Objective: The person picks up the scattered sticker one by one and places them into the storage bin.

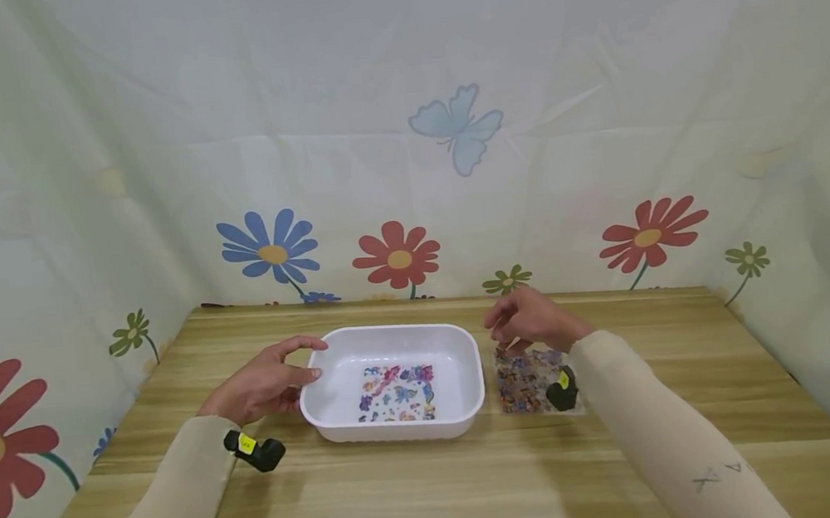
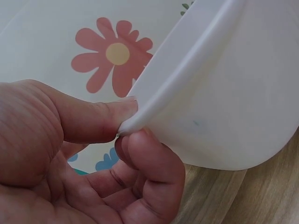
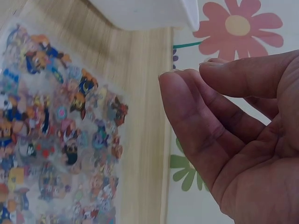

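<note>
Head: one white plastic basin (image 1: 401,429) sits on the desk (image 1: 408,501) between two hands, long axis left to right, with one pink-and-blue cartoon sticker sheet (image 1: 398,394) flat inside. Just right of it lies clear cartoon-dog sticker sheeting (image 1: 527,377), single or stacked I cannot tell, nearest the right hand (image 1: 529,319), which is at its far edge.

Left wrist: the left hand (image 2: 93,140) pinches the basin's rim between thumb and bent fingers.

Right wrist: the right hand's fingers bend loosely, thumb near their tips, gripping nothing, apart from the dog sheeting.

Soft, diffuse light leaves faint shadows on the table (image 1: 407,493).
</note>
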Demonstrator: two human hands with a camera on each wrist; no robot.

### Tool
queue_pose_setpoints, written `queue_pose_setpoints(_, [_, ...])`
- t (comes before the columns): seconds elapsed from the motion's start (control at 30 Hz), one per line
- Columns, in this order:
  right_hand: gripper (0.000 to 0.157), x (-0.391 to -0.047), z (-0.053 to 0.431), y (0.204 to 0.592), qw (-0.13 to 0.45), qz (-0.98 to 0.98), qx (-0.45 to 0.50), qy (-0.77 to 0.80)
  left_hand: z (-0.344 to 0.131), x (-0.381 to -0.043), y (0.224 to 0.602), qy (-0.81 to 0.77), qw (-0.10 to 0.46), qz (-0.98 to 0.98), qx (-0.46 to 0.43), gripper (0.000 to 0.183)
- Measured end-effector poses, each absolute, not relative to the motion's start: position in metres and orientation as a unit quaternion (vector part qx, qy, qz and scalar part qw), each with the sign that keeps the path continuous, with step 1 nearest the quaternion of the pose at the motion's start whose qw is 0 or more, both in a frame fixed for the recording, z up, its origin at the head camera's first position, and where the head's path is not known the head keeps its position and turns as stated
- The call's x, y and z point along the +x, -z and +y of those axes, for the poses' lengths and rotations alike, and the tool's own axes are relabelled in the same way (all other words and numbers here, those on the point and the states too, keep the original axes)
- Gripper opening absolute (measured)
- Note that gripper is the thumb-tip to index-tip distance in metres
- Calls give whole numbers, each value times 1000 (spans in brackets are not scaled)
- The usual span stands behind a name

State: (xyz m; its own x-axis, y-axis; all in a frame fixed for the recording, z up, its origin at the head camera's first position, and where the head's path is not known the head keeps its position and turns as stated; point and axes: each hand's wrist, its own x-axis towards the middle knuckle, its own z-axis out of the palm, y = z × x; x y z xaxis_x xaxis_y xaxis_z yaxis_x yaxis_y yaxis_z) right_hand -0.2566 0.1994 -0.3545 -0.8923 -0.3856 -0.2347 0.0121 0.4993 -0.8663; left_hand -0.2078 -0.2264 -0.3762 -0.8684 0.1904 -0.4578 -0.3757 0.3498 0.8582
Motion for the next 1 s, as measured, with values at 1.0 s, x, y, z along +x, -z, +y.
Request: queue_pose_setpoints(1.0, [29, -260, 250, 382, 172, 873, -86, 448, -225, -206, 373, -569, 249, 781, -60, 60])
